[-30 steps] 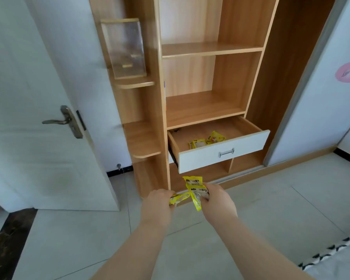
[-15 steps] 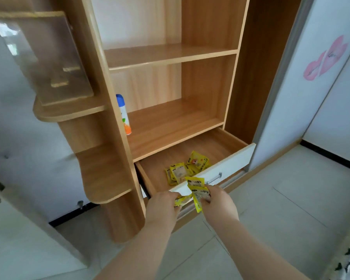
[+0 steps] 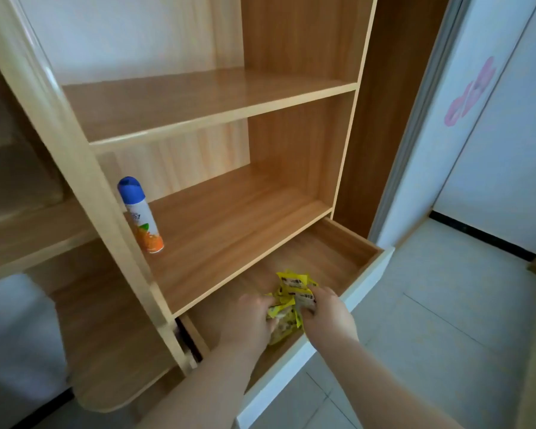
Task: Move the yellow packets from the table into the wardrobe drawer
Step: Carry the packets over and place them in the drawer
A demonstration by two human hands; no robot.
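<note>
**Yellow packets held in the open drawer**

The yellow packets [image 3: 293, 292] are held in a bunch between both hands, inside the open drawer [image 3: 347, 243] of the wardrobe. The bunch is kept near the front of the drawer, about the middle. It cannot be told if the packets touch the drawer floor, or if some of them lie there loose.

The left hand [image 3: 248, 317] is curled round the left side of the bunch. The right hand [image 3: 328, 314] is wrapped over the right side, and the top packets are pinched by its fingers.

A spray can [image 3: 141, 215] with a blue cap is seen on the shelf [image 3: 229, 224] above, further back and to the left, well apart from the hands.

The packets are judged to be light and soft. The wrappers look shiny, so they are likely slippery and crinkly, and one could slide out of the bunch. What is inside may be crushed if it is squeezed hard. The bunch is best held round its middle, or by the flat sealed ends, with a gentle grip. The step in hand is judged to be the laying down of the bunch in the drawer.
</note>
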